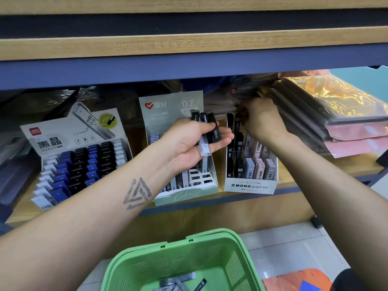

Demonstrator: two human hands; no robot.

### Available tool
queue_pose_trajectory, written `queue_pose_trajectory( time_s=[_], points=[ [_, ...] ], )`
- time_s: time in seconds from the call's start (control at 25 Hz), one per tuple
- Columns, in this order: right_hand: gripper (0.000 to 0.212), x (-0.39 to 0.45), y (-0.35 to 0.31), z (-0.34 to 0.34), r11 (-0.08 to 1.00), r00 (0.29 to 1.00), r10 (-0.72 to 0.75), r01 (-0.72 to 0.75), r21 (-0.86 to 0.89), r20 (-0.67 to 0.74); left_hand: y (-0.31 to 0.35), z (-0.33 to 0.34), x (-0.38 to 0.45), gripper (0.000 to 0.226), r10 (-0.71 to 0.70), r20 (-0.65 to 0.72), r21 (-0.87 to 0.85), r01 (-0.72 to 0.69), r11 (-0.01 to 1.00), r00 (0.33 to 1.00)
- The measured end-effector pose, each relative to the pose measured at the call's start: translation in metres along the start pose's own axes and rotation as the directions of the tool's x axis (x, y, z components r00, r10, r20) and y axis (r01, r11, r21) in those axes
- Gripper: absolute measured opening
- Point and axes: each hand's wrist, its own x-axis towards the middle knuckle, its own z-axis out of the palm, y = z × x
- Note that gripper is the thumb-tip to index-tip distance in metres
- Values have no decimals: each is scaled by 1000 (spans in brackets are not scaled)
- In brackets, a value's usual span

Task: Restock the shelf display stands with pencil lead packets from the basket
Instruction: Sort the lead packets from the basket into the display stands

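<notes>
Green perforated plastic basket (237,257), matt wood-grain shelf (327,166), glossy cellophane-wrapped notebooks (327,101).

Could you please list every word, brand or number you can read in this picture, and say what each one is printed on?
"HB 0.5": backing card of the left display stand, on its pictured lead case.
"HB": that stand's front edge.
"0.7": backing card of the middle green stand.
"MONO graph MG": front of the white stand.
"0.5 HB": black packets in the white stand.
Unreadable: Chinese print, barcodes, labels on the packets in the left hand, faint shelf-edge print.

Left hand (195,141) palm-up (fingers curled); right hand (260,120) reaches forward.
</notes>
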Motion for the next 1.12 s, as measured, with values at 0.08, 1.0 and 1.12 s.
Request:
queue_pose_trajectory(
  time_s=[0.08,1.0,1.12],
  points=[
    [20,2,-3,-8,1000,1000,2,-2,-3,-14,1,0,-1,23,-6,20,7,6,1000,1000],
    [24,-33,-10,-50,220,893,-16,-435,873,449,-8,8,-13,33,75,-93,156,-60,986,993],
    [27,-34,-7,-49,246,914,-15,-390,887,406,-7,9,-15,27,84,-73,155,-72,985,994]
  ],
)
